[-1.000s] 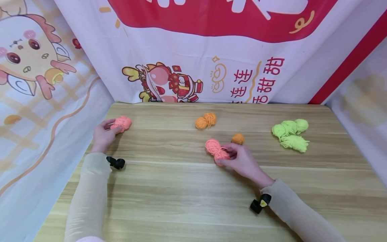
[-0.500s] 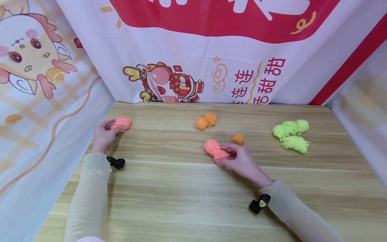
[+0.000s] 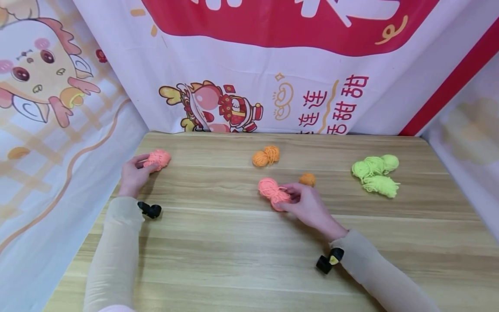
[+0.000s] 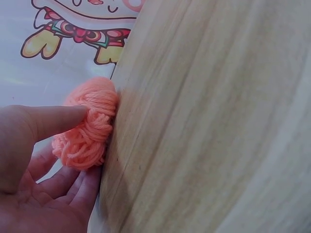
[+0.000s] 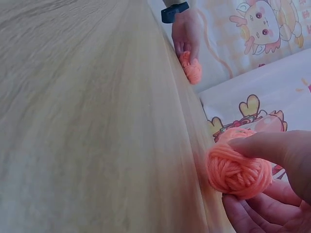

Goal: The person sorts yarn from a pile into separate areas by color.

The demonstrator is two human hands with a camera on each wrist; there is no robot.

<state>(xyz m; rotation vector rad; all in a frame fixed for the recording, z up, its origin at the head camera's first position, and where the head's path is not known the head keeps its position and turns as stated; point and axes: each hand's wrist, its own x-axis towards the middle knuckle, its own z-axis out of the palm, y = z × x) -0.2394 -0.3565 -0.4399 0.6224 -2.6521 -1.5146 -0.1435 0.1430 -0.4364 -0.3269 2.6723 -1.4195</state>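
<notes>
My left hand (image 3: 134, 175) is at the table's far left corner, pinching a small coral-pink ball of yarn (image 3: 160, 159) between thumb and fingers. In the left wrist view the thumb lies across the yarn's wound middle. Right of the table's centre, my right hand (image 3: 309, 208) grips a second coral-pink ball of yarn (image 3: 270, 190), pinched in at its middle, by its near end. The right wrist view shows the thumb on top of this yarn (image 5: 238, 170) and fingers beneath. Just behind the right hand sits a round orange ball of yarn (image 3: 308, 179), partly hidden by it.
Another orange ball of yarn (image 3: 266, 156) lies near the back middle of the wooden table (image 3: 218, 251). Several lime-green balls of yarn (image 3: 374, 171) are bunched at the back right. Printed cloth (image 3: 234, 56) hangs along the table's back edge and both sides.
My right hand has shifted slightly left with its pink ball of yarn, away from the round orange one. The left hand stays in place on its yarn.
</notes>
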